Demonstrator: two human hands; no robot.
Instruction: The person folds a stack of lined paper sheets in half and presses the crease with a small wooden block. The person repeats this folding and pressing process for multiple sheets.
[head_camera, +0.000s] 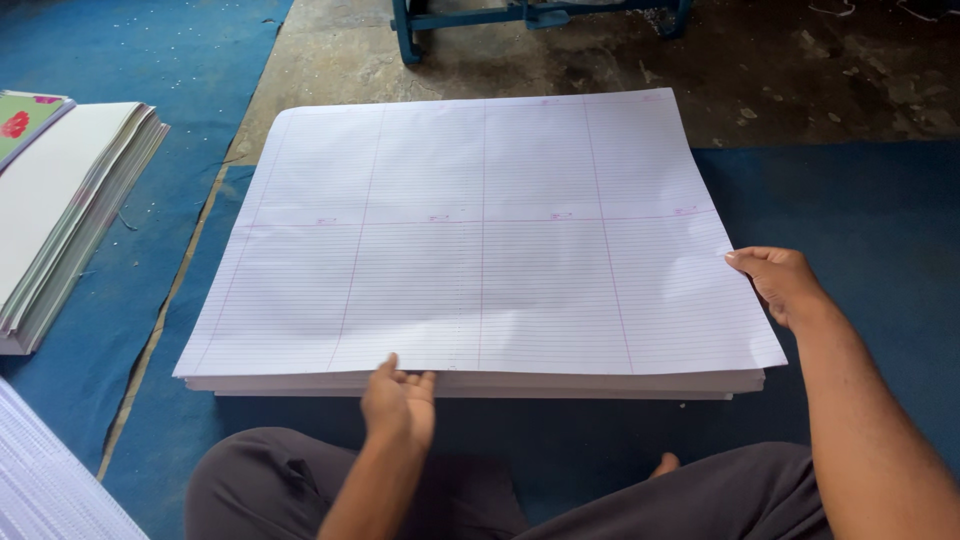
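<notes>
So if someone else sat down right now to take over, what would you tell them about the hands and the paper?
Left hand: at the near edge of the paper stack, thumb on the top sheet, fingers at the edge.
Right hand: fingers touch the stack's right edge.
The stack of big lined sheets lies flat on the blue mat, in front of crossed legs.
Another pile of sheets sits far left.
No sheet is lifted or folded yet.

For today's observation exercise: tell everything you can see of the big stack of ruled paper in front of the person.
The stack of ruled paper is large, white, printed with fine lines and pink column rules dividing it into panels. It lies flat on the blue mat, its far edge over bare floor. The left hand touches its near edge; the right hand touches its right edge.
</notes>
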